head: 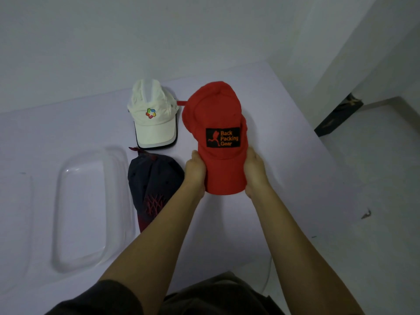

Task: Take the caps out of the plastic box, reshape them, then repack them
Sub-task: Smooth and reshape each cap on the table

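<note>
A red cap (216,114) with a black "Back Packing Gear" patch is held over the white table (284,178). My left hand (196,169) grips the left side of its brim and my right hand (254,170) grips the right side. A white cap (152,114) with a coloured logo lies behind and to the left, brim toward me. A dark navy cap (154,178) with red stitching lies crumpled just left of my left hand. The clear plastic box (116,201) stands to the left with nothing visible inside.
A clear lid-like sheet (16,223) lies at the far left edge of the table. The table's right edge drops to a pale floor, where a dark object (338,114) stands by the wall. A wall runs close behind the table.
</note>
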Available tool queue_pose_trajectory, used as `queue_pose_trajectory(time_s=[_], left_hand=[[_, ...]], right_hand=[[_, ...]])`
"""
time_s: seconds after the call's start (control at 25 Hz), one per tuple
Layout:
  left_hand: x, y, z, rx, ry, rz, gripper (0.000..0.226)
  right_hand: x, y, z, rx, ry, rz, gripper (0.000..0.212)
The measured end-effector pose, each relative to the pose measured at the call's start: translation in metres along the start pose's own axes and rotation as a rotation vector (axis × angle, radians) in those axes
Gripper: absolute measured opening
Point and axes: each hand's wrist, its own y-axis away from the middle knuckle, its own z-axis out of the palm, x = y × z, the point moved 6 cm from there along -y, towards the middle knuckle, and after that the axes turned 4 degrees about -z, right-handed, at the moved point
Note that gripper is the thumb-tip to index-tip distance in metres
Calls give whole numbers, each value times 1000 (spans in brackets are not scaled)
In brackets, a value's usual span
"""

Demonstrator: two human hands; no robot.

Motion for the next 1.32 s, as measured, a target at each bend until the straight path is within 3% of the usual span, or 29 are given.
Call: queue_pose_trajectory(time_s=[0.12,0.36,0.44,0.56,0.64,0.76,0.88,1.0,1.12,1.32], left_hand=[[-2,1,4,-101,144,-19,41],[-7,10,10,-192,345,-79,42],[-6,8,2,-130,318,-16,43],[2,2,-12,8,214,154,40],[7,3,-16,36,111,254,48],[12,4,-17,-9,-91,443,66],[18,14,-13,-47,-209,602,65],[21,19,-8,-76,-178,677,53],[17,21,-9,-62,-179,626,37],[13,19,-14,-34,-226,557,43]], right_hand=[[-1,3,9,-98,-38,145,40],[-5,14,26,-211,-104,213,38],[-11,9,23,-172,-30,103,43],[-24,14,14,-67,120,-228,40],[-23,20,17,-143,200,-390,54],[-7,24,24,-284,304,-458,85],[-1,19,24,-279,444,-541,101],[-2,17,31,-302,490,-600,94],[2,18,34,-325,446,-564,86],[-1,29,37,-455,265,-521,53]])
